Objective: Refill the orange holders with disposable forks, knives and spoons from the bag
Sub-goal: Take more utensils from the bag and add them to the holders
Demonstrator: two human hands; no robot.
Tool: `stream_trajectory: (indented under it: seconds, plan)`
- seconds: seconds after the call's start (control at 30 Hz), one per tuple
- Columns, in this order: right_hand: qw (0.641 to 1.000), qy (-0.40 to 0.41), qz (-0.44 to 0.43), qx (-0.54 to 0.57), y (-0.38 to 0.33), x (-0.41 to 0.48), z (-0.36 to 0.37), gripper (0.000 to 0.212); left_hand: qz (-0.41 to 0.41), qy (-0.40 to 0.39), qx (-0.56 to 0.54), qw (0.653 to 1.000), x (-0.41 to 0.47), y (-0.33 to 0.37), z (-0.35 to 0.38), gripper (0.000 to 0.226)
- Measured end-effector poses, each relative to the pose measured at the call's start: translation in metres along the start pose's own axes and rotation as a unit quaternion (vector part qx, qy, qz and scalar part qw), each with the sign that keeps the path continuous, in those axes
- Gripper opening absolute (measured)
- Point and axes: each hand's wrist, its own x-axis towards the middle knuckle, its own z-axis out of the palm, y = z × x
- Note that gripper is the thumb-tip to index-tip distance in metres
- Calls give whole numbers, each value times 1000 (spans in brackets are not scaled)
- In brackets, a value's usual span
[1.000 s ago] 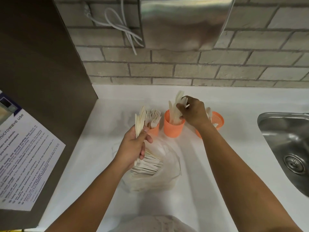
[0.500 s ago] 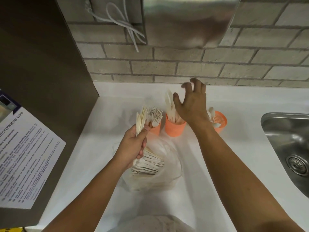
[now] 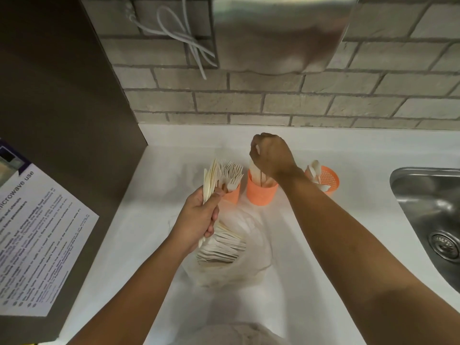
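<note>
Left hand (image 3: 201, 215) is gripping a knife bundle (image 3: 211, 178) right above the bag (image 3: 254, 270), which is lying on the tabletop (image 3: 361, 150). Right hand (image 3: 272, 155) is curling its fingers round the knives (image 3: 256, 174) standing in the middle holder (image 3: 261, 194), between the fork holder (image 3: 234, 195) and spoon holder (image 3: 328, 179).

Soft light is cast from above. Glare is seen on the steel dispenser (image 3: 281, 33) above the fingers (image 3: 260, 140) of the right hand (image 3: 272, 156); the bag (image 3: 249, 265) below them is blurred; edges are bowed.
</note>
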Motion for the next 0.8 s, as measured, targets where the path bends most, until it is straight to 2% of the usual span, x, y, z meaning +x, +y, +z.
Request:
stream_trajectory:
  seconds: [0.13, 0.23, 0.37, 0.43, 0.47, 0.53, 0.57, 0.6, 0.67, 0.7, 0.73, 0.77, 0.8]
  plan:
    - [997, 59, -3, 46, 2, -23, 7, 26, -2, -2, 6, 1000, 3, -2, 2, 14]
    - [997, 57, 0, 46, 3, -28, 8, 37, -3, -12, 13, 1000, 5, -4, 5, 19]
    - [1000, -14, -21, 0, -1, -30, -1, 10, -11, -25, 22, 999, 4, -2, 5, 29]
    - [1000, -12, -10, 17, -3, -26, -6, 29, -12, -38, 25, 999, 2, 1, 4, 31]
    - [999, -47, 8, 7, -5, -23, -8, 39, -13, -44, 22, 999, 2, 2, 4, 32]
    - [983, -174, 49, -33, -6, -22, -8, 52, -18, -51, 9, 999, 0, 5, 4, 30]
    - [977, -203, 49, -36, -7, -24, -9, 55, -23, -57, -7, 998, -2, 6, 4, 27]
    - [980, -190, 47, -24, -10, -27, -13, 55, -29, -69, -29, 997, -3, 7, 3, 26]
    - [994, -79, 46, 55, -22, -33, -24, 51, -45, -103, -75, 991, -5, 7, 1, 29]
    - [990, -16, 64, 122, -31, -37, -31, 48, -60, -120, -89, 987, -7, 7, -1, 30]
    - [973, 23, 93, 208, -40, -43, -41, 41, -77, -134, -100, 983, -8, 7, -3, 30]
    - [943, 28, 128, 307, -48, -51, -51, 33, -92, -149, -109, 979, -9, 7, -4, 31]
    - [903, -11, 157, 399, -55, -60, -59, 23, -101, -164, -115, 974, -10, 7, -5, 33]
